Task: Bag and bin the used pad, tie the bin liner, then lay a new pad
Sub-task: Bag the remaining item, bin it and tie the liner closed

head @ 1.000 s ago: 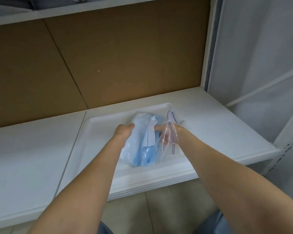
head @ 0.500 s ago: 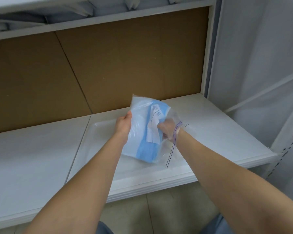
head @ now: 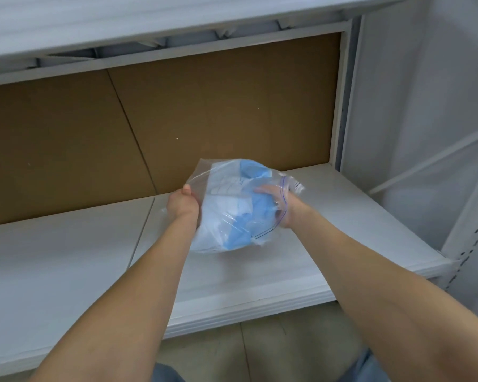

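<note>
A crumpled blue and white used pad (head: 232,213) sits inside a clear zip bag (head: 221,172) that I hold up above the white tray (head: 232,274) on the shelf. My left hand (head: 182,205) grips the bag's left side from outside. My right hand (head: 276,205) is pushed in through the bag's zip mouth, its fingers against the blue part of the pad; the plastic blurs how they lie.
The white shelf (head: 53,260) runs left of the tray, backed by a brown board (head: 177,114). A higher shelf (head: 149,20) hangs overhead. A white upright post (head: 340,106) and a white panel (head: 425,119) close off the right. Tiled floor lies below.
Both hands have lifted the bag with the pad off the tray and up. My right hand has gone deeper into the bag's mouth.
</note>
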`<state>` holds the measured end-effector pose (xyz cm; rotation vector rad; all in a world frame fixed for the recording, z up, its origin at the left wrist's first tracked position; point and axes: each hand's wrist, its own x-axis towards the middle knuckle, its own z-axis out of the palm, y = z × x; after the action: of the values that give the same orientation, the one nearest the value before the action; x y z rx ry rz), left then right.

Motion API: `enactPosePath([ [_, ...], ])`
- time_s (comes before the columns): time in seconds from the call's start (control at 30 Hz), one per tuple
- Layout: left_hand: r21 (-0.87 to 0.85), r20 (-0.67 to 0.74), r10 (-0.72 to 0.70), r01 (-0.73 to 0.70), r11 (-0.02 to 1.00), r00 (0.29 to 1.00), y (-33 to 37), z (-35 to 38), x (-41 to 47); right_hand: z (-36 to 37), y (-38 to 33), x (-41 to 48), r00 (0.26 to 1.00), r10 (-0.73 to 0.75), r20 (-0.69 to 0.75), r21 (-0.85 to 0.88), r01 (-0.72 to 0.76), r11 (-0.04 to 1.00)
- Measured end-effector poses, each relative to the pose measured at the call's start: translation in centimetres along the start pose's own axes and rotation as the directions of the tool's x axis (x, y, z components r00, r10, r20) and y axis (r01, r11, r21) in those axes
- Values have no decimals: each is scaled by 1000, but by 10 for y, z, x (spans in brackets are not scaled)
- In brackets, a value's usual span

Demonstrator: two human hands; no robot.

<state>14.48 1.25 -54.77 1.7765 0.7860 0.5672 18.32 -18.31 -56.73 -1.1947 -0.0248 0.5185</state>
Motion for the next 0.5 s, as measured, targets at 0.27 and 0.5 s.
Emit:
enactPosePath([
  [0.27, 49, -38, 27, -25, 998, 999, -2, -15, 10, 4, -3, -4, 999, -11, -30, 131, 15, 991],
  [0.5, -57, 182, -126, 138, 989, 975, -3, -25, 15, 3, -7, -4, 999, -16, -48, -44, 14, 999],
])
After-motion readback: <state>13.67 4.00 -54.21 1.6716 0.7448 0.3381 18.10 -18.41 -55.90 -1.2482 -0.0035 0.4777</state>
